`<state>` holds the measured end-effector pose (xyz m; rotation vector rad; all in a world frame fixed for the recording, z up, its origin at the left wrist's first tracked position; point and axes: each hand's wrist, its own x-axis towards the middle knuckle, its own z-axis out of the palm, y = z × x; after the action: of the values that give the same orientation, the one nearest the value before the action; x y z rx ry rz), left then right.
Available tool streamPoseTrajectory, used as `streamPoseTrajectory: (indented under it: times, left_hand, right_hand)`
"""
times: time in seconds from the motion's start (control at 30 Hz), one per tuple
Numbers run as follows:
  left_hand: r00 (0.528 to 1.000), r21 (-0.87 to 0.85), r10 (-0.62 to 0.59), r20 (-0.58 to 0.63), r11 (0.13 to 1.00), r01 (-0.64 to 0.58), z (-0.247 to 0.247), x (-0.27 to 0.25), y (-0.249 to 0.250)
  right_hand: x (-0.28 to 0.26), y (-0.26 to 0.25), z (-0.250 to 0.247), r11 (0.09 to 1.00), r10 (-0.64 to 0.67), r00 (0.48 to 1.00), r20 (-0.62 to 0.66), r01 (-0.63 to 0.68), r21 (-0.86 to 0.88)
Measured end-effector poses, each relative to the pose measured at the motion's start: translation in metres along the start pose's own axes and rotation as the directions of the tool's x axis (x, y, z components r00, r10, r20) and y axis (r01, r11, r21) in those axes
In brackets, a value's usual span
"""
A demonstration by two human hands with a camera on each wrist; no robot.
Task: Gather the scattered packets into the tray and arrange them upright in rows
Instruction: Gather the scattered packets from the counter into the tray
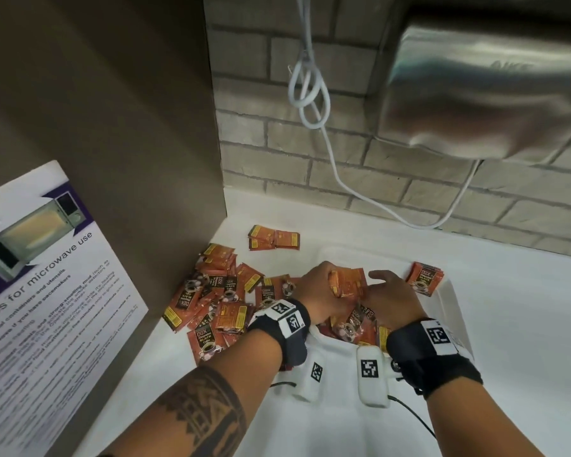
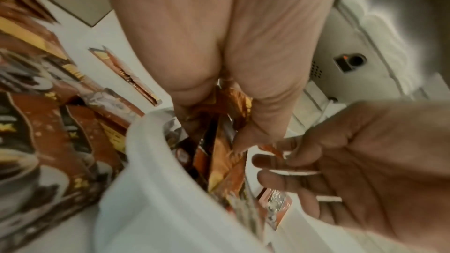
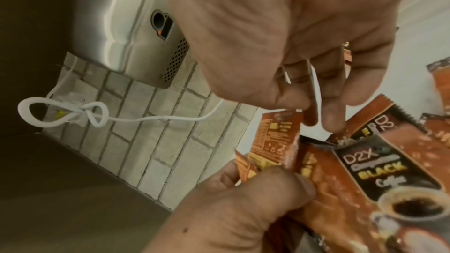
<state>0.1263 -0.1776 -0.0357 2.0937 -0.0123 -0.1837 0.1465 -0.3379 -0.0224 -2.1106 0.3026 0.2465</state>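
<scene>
Orange and black coffee packets (image 1: 218,291) lie scattered on the white counter left of a white tray (image 1: 450,301). My left hand (image 1: 313,288) is over the tray and grips a bunch of packets (image 1: 348,282) standing on edge; this bunch (image 3: 280,141) also shows in the right wrist view. My right hand (image 1: 393,295) is just right of the bunch, fingers loosely bent, with its fingertips (image 3: 334,122) touching the top edge of a packet in the tray. More packets (image 1: 356,324) lie jumbled in the tray under both hands. A small stack (image 1: 424,278) leans on the tray's far right corner.
Two packets (image 1: 274,238) lie apart near the brick back wall. A brown panel with a microwave notice (image 1: 46,275) closes off the left side. A steel appliance (image 1: 491,94) hangs at the upper right, with a knotted white cable (image 1: 310,94) running down the wall.
</scene>
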Motion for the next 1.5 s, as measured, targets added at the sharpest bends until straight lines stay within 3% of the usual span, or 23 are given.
streamPoseTrajectory:
  times: [0.07,0.17,0.4,0.5,0.6,0.67,0.73,0.8,0.83,0.9,0.97,1.07,1.2,1.3,1.4,1.5]
  left_hand:
    - [0.999,0.09,0.02,0.028,0.996,-0.023,0.003,-0.004,0.004]
    - [0.996,0.222,0.034,0.082,0.974,-0.051,0.005,-0.007,0.009]
    - [0.982,0.228,0.02,0.186,0.972,-0.063,-0.001,-0.013,0.004]
    - [0.986,0.164,0.05,0.157,0.984,-0.076,-0.009,-0.017,0.002]
    - [0.996,0.207,0.073,0.052,0.975,-0.083,-0.028,-0.018,-0.006]
    - [0.999,0.259,0.024,-0.042,0.966,-0.012,-0.05,-0.016,-0.017]
    - [0.993,0.368,-0.105,-0.063,0.922,0.12,-0.076,-0.016,-0.03]
    - [0.97,0.555,-0.244,-0.008,0.805,0.207,-0.094,-0.018,-0.044]
    - [0.959,0.646,-0.282,0.035,0.738,0.194,-0.098,-0.021,-0.049]
    - [0.941,0.73,-0.314,0.125,0.671,0.127,-0.096,-0.027,-0.056]
    - [0.936,0.736,-0.303,0.177,0.673,0.078,-0.087,-0.028,-0.059]
    - [0.953,0.702,-0.265,0.147,0.706,0.089,-0.082,-0.014,-0.061]
    - [0.949,0.696,-0.277,0.15,0.711,0.097,-0.087,0.005,-0.067]
    - [0.962,0.71,-0.251,0.111,0.697,0.1,-0.087,0.013,-0.07]
    - [0.969,0.704,-0.224,0.104,0.704,0.087,-0.089,0.018,-0.075]
    - [0.972,0.715,-0.211,0.102,0.695,0.076,-0.092,0.018,-0.075]
  right_hand:
    - [-0.002,0.0,0.001,0.999,-0.005,0.999,0.05,0.006,-0.034]
    - [-0.006,-0.003,0.001,0.972,-0.014,0.992,0.124,0.043,-0.232]
    - [-0.015,0.005,0.001,0.961,0.001,0.994,0.105,0.028,-0.275]
    - [-0.016,0.009,0.0,0.951,-0.023,0.992,0.124,0.06,-0.303]
    - [-0.018,0.011,0.0,0.936,-0.041,0.992,0.118,0.079,-0.343]
    - [-0.021,0.008,-0.002,0.916,-0.084,0.993,0.083,0.11,-0.386]
    - [-0.028,-0.002,-0.003,0.916,-0.141,0.989,0.038,0.145,-0.373]
    - [-0.034,-0.016,0.001,0.929,-0.192,0.981,0.035,0.193,-0.314]
    - [-0.036,-0.025,0.006,0.926,-0.217,0.975,0.055,0.224,-0.303]
    - [-0.034,-0.043,0.022,0.852,-0.284,0.946,0.158,0.325,-0.41]
    - [-0.024,-0.059,0.043,0.735,-0.341,0.899,0.275,0.437,-0.518]
    - [-0.008,-0.081,0.072,0.635,-0.356,0.843,0.403,0.535,-0.558]
    - [0.008,-0.093,0.103,0.386,-0.172,0.853,0.493,0.519,-0.762]
    - [0.015,-0.088,0.115,0.281,-0.076,0.855,0.514,0.513,-0.811]
    - [0.016,-0.082,0.124,0.221,-0.027,0.86,0.51,0.503,-0.836]
    - [0.022,-0.074,0.134,0.229,-0.075,0.88,0.469,0.473,-0.851]
